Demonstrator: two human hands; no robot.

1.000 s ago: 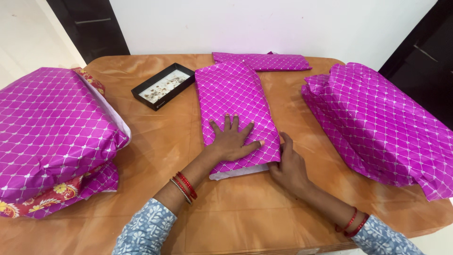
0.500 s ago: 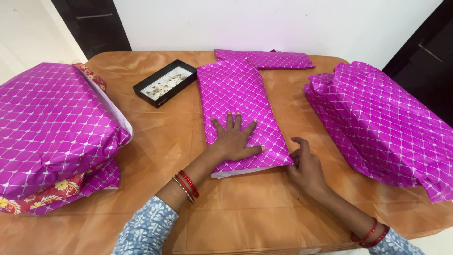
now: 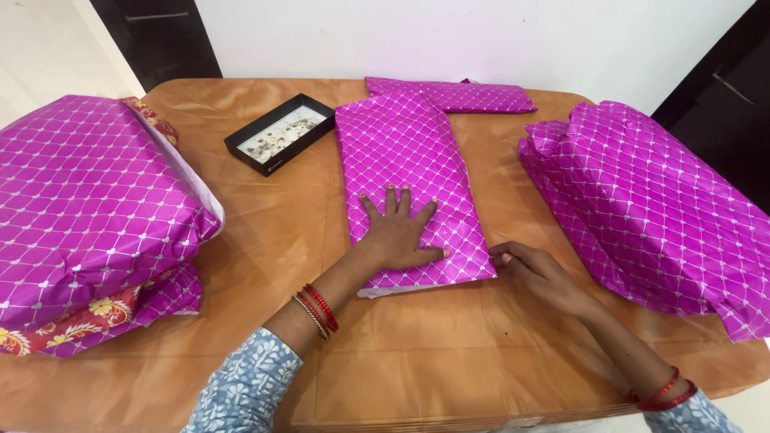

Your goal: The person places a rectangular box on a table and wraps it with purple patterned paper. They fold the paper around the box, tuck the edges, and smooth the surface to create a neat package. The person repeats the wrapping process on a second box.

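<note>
A flat magenta wrapped packet [image 3: 409, 184] lies mid-tabletop [image 3: 417, 353], its long axis running near to far. The left hand [image 3: 399, 232] rests flat on the packet's near end, fingers spread, gripping nothing. The right hand [image 3: 533, 273] sits just right of the near right corner, fingers curled against that edge, holding nothing. Larger magenta bundles flank both sides.

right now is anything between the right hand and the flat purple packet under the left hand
Nothing visible. The right hand rests on the bare table just off the packet's near right corner; whether it touches the corner I cannot tell. The left hand lies flat on the packet.
</note>
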